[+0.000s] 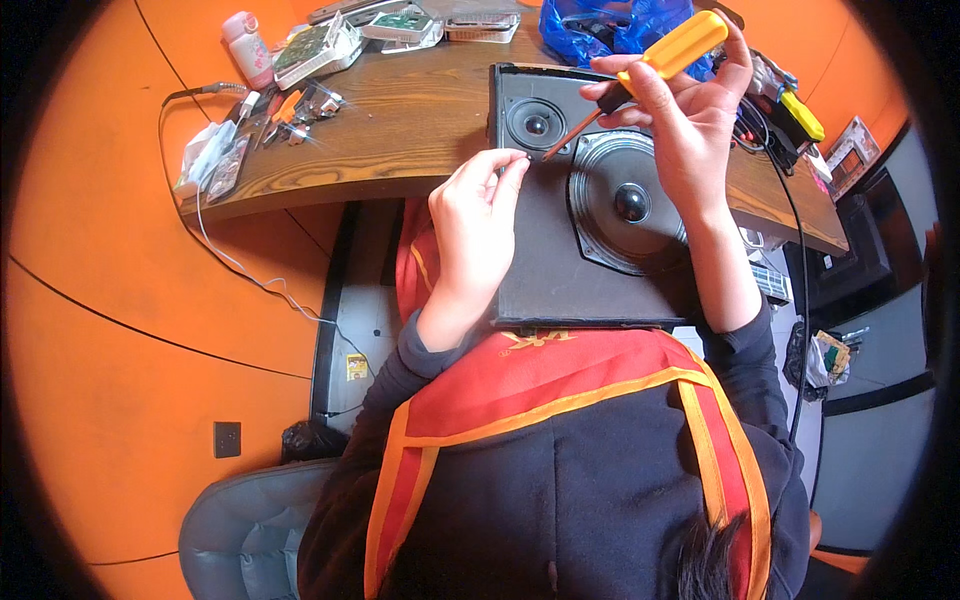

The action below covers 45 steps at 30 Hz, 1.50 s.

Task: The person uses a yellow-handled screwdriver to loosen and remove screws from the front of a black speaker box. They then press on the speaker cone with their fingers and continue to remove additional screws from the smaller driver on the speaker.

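A yellow-handled screwdriver (685,48) is held in my right hand (690,110), its shaft slanting down and left over the speaker box. Its tip comes close to my left hand (475,215), whose thumb and forefinger are pinched at the box's left side. A small dark thing shows at those fingertips, too small to name. The black speaker box (540,270) leans between my lap and the table edge, front facing up. It carries a small round driver (535,125) at the upper left and a large speaker cone (632,205) at the right, partly covered by my right wrist.
The wooden table (400,150) holds a pink bottle (247,50), plastic trays with green circuit boards (320,45), orange-handled tools (290,105) and a blue plastic bag (615,25). A black cable (795,220) hangs over its right side. A grey chair (255,530) stands at lower left.
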Each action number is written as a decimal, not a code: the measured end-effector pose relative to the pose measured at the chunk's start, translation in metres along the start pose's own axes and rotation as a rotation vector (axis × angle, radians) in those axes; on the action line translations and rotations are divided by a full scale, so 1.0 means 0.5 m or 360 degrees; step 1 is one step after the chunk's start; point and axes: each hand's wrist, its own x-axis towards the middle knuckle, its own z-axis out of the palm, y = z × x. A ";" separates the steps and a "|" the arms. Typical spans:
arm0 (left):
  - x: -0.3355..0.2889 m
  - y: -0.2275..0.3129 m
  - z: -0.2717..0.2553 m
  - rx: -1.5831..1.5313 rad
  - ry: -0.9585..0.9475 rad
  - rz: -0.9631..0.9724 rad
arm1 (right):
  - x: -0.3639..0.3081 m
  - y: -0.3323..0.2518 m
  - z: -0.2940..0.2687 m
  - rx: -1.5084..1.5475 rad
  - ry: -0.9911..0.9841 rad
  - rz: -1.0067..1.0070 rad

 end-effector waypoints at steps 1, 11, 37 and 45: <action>0.000 0.000 0.000 -0.0004 -0.0003 -0.0002 | 0.000 0.006 0.002 -0.0091 -0.0104 -0.0062; 0.001 -0.007 0.001 -0.0022 -0.0013 -0.0003 | -0.016 0.022 0.008 -0.0019 -0.0061 -0.0232; -0.003 -0.008 0.001 -0.0047 0.0007 -0.0019 | -0.017 0.022 0.013 0.0020 0.0025 -0.0166; -0.003 -0.007 0.001 -0.0086 0.0000 -0.0030 | -0.012 0.022 0.034 0.0296 0.0309 -0.0026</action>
